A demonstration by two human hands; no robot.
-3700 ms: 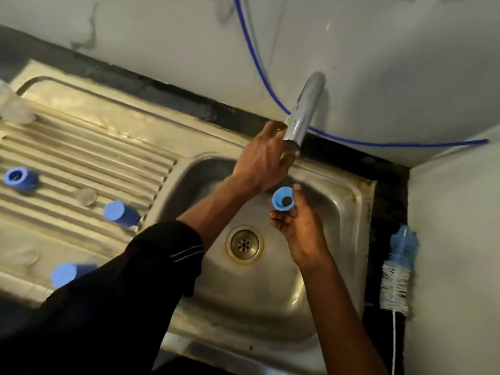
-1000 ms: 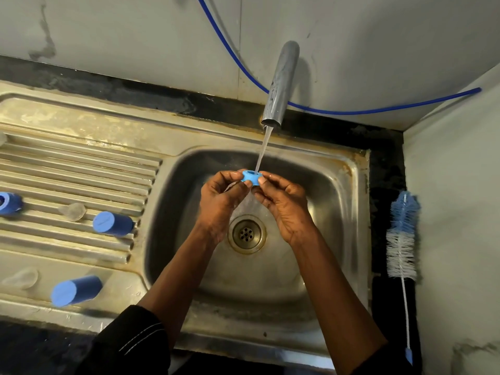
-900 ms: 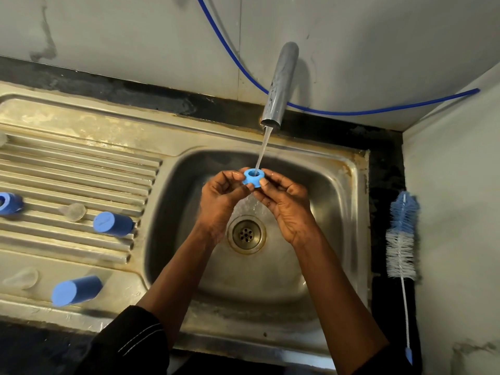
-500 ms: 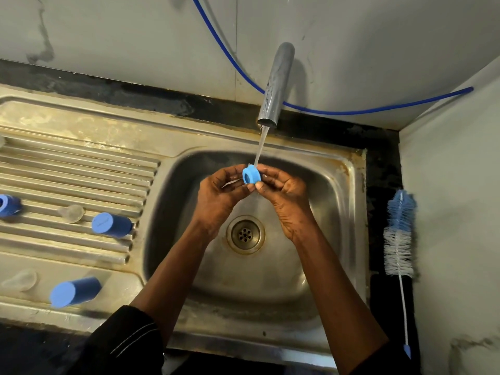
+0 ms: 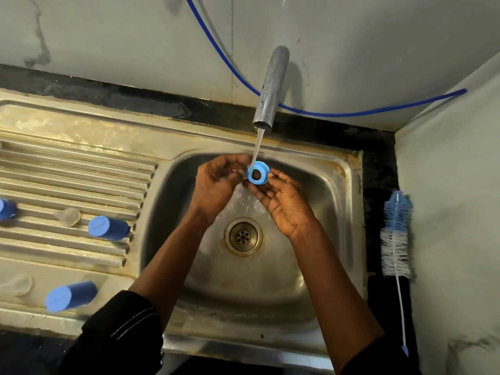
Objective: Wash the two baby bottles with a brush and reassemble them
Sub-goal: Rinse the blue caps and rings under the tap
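At the far left edge, a blue piece (image 5: 6, 209) lies on the ribbed drainboard (image 5: 81, 169), cut off by the frame. Just right of it sits a clear teat (image 5: 69, 216), and beside that a blue cylinder (image 5: 108, 228) lies on its side with its flat closed end toward you. Lower down, on the flat part of the drainboard, there is a second clear teat (image 5: 16, 285) and a second blue cylinder (image 5: 70, 296), also on its side.

Over the sink basin (image 5: 332, 201), your left hand (image 5: 216, 182) has its fingers curled, with the tips at the left edge of the blue ring (image 5: 257, 173). You hold the ring up above the drain (image 5: 243, 236), its hole facing you. The water stream (image 5: 255, 147) from the tap (image 5: 270, 87) strikes the ring's upper left rim. Your right hand (image 5: 284, 204) lies palm up, thumb and fingertips pinching the ring's right and lower edge. How firmly each hand grips it is hard to tell. A blue hose (image 5: 351, 113) runs along the wall behind the tap.

At the far right, well apart from both hands, the bottle brush (image 5: 396, 234) lies on the dark counter strip (image 5: 378, 169) beside the basin, with its blue tip away from you and its white bristles nearer.
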